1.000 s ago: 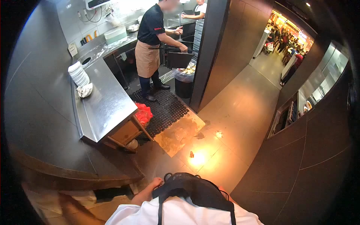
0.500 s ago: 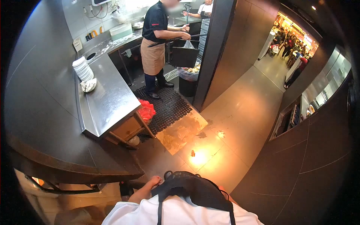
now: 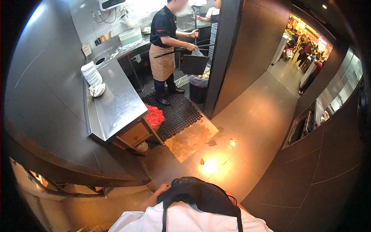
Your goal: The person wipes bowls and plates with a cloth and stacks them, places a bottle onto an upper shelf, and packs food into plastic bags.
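Note:
My left hand (image 3: 164, 188) is at the left edge of the black apron (image 3: 193, 193) over my white top, partly covered by it, and its fingers are too small and hidden to read. On the right side of the apron only a bit of skin of my arm (image 3: 228, 193) shows; my right hand is hidden behind the cloth. No object can be made out in either hand. Beyond my feet, a dark scrap (image 3: 202, 161) lies on the floor beside a bright patch of reflected light.
A worker (image 3: 164, 46) holds a dark dustpan (image 3: 194, 64) above a lined bin (image 3: 198, 92). Stacked white dishes (image 3: 91, 74) stand on the steel counter (image 3: 116, 102). A black mat (image 3: 174, 116) and cardboard (image 3: 191, 139) lie on the floor. A dark wall (image 3: 328, 170) borders the right.
The whole scene has shifted slightly right and down in view. The worker's dustpan hangs over the bin with its long handle swung. My left hand stays by the apron, showing less.

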Motion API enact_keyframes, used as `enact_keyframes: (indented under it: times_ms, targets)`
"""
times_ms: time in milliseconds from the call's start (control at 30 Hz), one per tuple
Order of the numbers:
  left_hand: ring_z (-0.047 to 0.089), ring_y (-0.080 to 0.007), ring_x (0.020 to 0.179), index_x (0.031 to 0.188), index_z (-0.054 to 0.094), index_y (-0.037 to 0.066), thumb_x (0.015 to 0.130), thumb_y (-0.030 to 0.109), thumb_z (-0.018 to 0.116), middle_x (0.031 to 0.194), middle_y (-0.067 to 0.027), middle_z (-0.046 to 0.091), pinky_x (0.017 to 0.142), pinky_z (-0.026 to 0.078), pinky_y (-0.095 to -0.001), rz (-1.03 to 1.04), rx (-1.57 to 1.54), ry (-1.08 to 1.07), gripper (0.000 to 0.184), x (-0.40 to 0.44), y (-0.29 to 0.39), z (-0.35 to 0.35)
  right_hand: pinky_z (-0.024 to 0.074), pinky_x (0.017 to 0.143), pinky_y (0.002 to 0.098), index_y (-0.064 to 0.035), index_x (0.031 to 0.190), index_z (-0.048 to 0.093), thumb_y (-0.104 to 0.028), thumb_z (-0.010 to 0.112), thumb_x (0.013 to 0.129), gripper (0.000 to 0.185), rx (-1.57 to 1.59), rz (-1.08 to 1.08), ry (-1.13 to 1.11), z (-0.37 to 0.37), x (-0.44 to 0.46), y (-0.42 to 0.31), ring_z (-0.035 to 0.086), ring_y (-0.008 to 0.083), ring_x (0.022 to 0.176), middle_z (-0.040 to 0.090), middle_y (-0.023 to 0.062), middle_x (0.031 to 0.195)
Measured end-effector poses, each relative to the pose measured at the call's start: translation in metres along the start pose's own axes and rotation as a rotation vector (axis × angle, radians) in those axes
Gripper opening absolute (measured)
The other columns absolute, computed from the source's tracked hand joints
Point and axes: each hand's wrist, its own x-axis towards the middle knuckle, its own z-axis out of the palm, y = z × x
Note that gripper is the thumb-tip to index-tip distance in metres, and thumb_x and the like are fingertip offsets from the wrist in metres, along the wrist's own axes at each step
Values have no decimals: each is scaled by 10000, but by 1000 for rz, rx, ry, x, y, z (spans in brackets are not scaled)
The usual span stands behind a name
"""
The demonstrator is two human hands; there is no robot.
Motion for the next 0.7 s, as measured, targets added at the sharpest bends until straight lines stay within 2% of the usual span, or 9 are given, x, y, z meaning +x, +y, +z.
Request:
enact_keyframes:
  times_ms: [33,100,200,267,367,400,500,600,700]
  targets:
    - [698,-353,1034,1170,738,118,898,431,629,1117,-140,738,917,538,-450,-7,-40,3,429,-2,0,3,524,744,364,2,1025,745,-244,753,861,295,-15,-11,-11,-2,2,1,685,264,826,721,144,873]
    - [690,-377,1024,1133,741,89,905,410,632,1103,-172,729,907,534,-461,24,-98,-3,409,-4,-3,4,528,744,377,-12,1028,750,-210,764,851,266,32,-228,-27,-3,8,4,688,290,825,718,156,875]
    - [685,-390,1019,1109,740,71,911,396,634,1092,-190,724,899,532,-466,32,-144,2,396,-10,-5,6,530,741,396,-25,1031,756,-174,769,842,242,226,-847,-24,6,21,12,684,317,831,716,170,894]
    - [684,-390,1018,1103,739,68,913,393,634,1089,-192,723,896,531,-465,-5,-145,25,391,-12,3,1,531,739,409,-33,1034,759,-150,773,836,230,354,-1233,99,4,31,41,682,336,835,714,179,906]
    - [683,-391,1017,1095,736,63,916,388,634,1083,-195,721,892,531,-464,-61,-144,65,385,-11,23,-5,537,715,466,-87,976,768,-112,739,847,135,-210,-1233,152,-6,86,123,663,386,872,700,186,988]
    - [682,-391,1017,1092,735,61,916,386,634,1081,-196,721,891,531,-464,-80,-144,77,383,-11,31,-6,543,680,456,-69,920,755,-246,689,885,191,-354,-1209,66,-13,95,119,678,381,804,716,186,899]
    - [681,-392,1016,1084,733,56,919,381,634,1075,-199,719,887,530,-463,-121,-156,124,377,-14,43,-4,544,646,457,-38,903,748,-352,627,890,337,-485,-694,-104,-18,126,139,691,362,713,723,189,828]
    - [679,-393,1015,1075,730,51,922,376,634,1069,-202,718,882,529,-462,-143,-170,157,371,-14,44,2,554,636,445,-29,899,749,-355,605,878,357,-270,15,-246,-39,100,92,719,312,701,732,194,823]
    - [678,-393,1014,1066,728,47,925,371,634,1063,-205,716,878,529,-461,-155,-185,179,366,-21,35,3,552,578,363,-67,1114,725,-332,622,943,332,-307,23,-300,-49,112,87,656,191,668,725,85,877]
